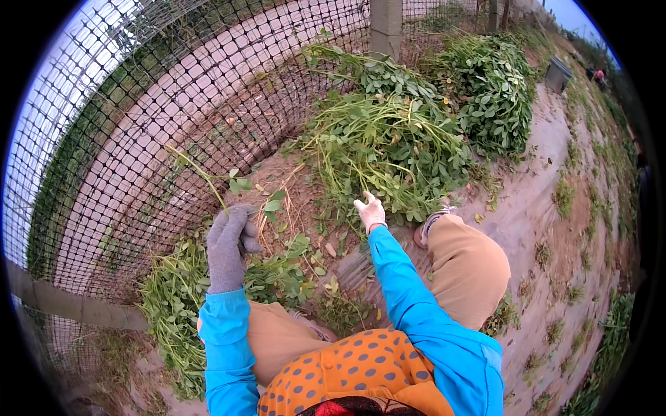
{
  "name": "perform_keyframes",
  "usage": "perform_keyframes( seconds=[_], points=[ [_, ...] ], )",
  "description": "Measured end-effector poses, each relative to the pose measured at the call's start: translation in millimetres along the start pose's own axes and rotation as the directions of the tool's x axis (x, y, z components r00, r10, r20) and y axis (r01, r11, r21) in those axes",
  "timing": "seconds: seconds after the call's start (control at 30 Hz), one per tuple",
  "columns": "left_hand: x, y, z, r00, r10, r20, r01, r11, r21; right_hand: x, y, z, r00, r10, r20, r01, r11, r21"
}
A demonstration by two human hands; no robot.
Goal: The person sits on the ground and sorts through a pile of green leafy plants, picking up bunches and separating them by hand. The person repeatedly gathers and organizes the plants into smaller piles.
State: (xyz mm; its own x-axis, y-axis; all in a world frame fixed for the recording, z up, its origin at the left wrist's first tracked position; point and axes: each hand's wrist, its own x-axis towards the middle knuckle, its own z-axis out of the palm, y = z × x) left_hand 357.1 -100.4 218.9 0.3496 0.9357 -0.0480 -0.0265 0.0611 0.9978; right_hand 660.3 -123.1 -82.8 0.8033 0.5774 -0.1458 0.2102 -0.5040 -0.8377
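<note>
My left hand (231,244), in a grey knit glove, grips a thin green stem (200,169) with a few leaves. It is raised beside the mesh fence. My right hand (371,210), in a pale glove, reaches forward to the near edge of a heap of leafy green plants (387,143), which look like peanut vines. Its thumb and a finger are apart, with nothing seen between them; contact with the leaves cannot be made out. Loose leafy stems (283,270) lie between my legs and the heap.
Black plastic mesh (171,109) runs along the left, with a concrete post (386,28) behind the heap. Further plant heaps lie beyond (494,93) and at my left (177,317). A grey bucket (558,74) stands far right on plastic-covered soil (541,140). A person (600,76) is distant.
</note>
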Motion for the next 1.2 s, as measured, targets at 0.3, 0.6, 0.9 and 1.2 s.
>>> perform_keyframes(
  seconds=[0.3, 0.6, 0.9, 1.2],
  points=[
    [4.7, -0.3, 8.8, 0.998, -0.028, 0.054, 0.026, 0.999, 0.047, -24.0, -58.7, 3.8, 0.939, 0.085, -0.333, 0.221, 0.595, 0.773],
    [12.8, -1.6, 6.2, 0.988, -0.115, 0.101, 0.12, 0.992, -0.045, -147.9, -182.4, -70.5, 0.798, -0.43, -0.422, 0.592, 0.429, 0.683],
    [27.7, -20.6, -8.1, 0.935, -0.236, 0.266, 0.314, 0.899, -0.306, -225.7, -186.2, -35.4, 0.428, -0.877, -0.216, 0.799, 0.256, 0.543],
    [29.7, -5.9, -36.8, 0.954, -0.215, 0.208, 0.294, 0.806, -0.514, -224.2, -179.4, -36.5, 0.367, -0.916, -0.164, 0.832, 0.244, 0.499]
  ],
)
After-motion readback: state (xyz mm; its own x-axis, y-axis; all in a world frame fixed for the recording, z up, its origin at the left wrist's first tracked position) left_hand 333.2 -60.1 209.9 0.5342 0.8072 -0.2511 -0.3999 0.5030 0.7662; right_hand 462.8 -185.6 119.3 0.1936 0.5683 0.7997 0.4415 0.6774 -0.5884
